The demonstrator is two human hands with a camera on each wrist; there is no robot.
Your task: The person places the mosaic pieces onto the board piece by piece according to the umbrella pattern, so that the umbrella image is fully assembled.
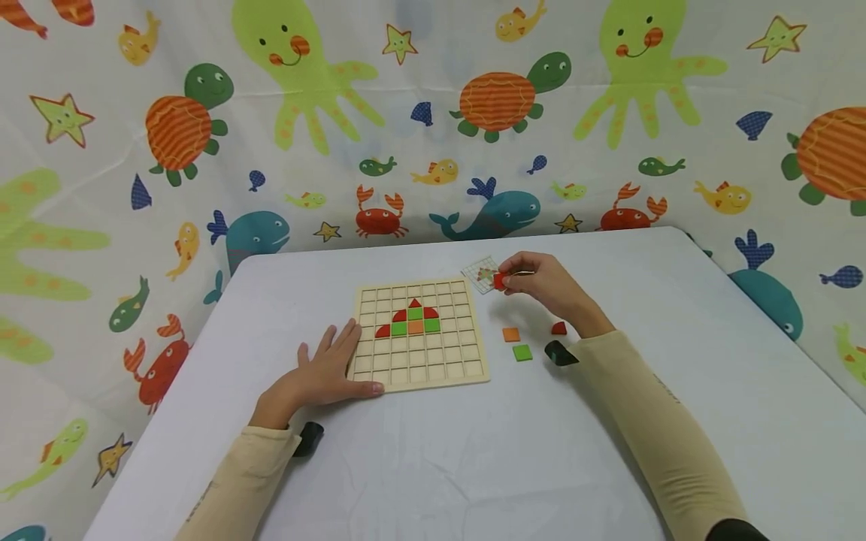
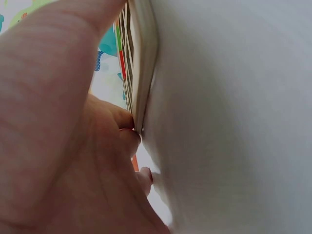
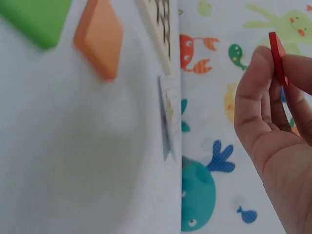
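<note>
My right hand (image 1: 546, 285) pinches a small red tile (image 3: 276, 56) between thumb and fingertips, raised over the table beside the pattern card (image 1: 479, 272). The card has a grid and a small coloured picture, partly covered by the hand. My left hand (image 1: 323, 373) lies with spread fingers against the left edge of the wooden grid board (image 1: 419, 368), its thumb at the near left corner. On the board, green tiles (image 1: 415, 314), an orange tile (image 1: 416, 327) and several red pieces (image 1: 383, 331) form a stepped shape with a red triangle (image 1: 415, 303) on top.
To the right of the board lie a loose orange tile (image 1: 510, 334), a green tile (image 1: 522, 352) and a red piece (image 1: 558, 328), close to my right wrist. A white cloth covers the table (image 1: 419, 466). Behind it hangs a curtain (image 1: 419, 68) printed with sea animals.
</note>
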